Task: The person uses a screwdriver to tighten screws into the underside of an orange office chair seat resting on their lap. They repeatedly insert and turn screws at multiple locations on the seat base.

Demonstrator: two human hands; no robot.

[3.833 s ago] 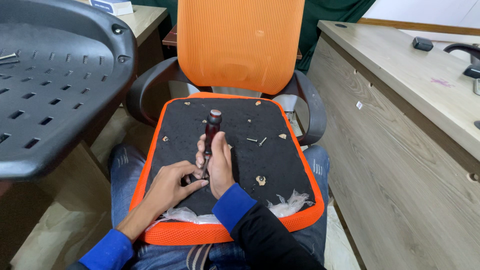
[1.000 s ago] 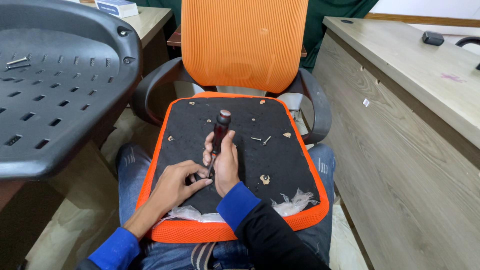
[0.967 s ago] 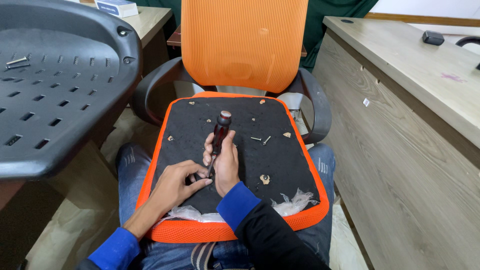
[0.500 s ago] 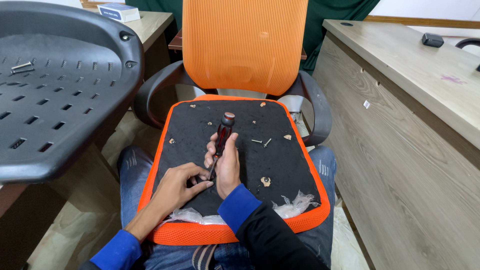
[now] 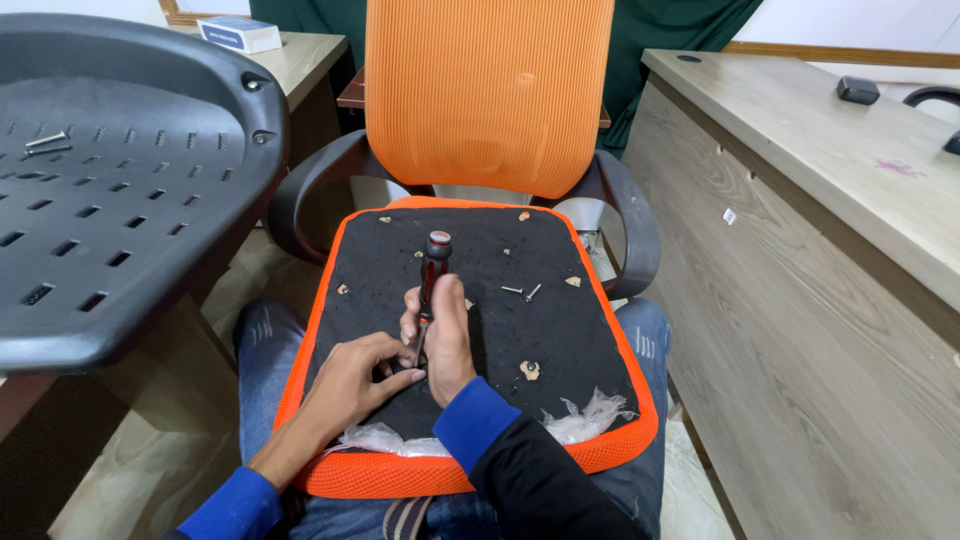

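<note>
on the black seat underside (image 5: 560,330), right hand (image 5: 447,335) grips a screwdriver (image 5: 432,270).

The person wears blue jeans (image 5: 270,340) and a black top with bright blue cuffs (image 5: 475,420) on both sleeves.

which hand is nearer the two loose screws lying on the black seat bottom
Right. The right hand, gripping the screwdriver, sits just left of and below the screws. The left hand is farther off, lower left.
</note>
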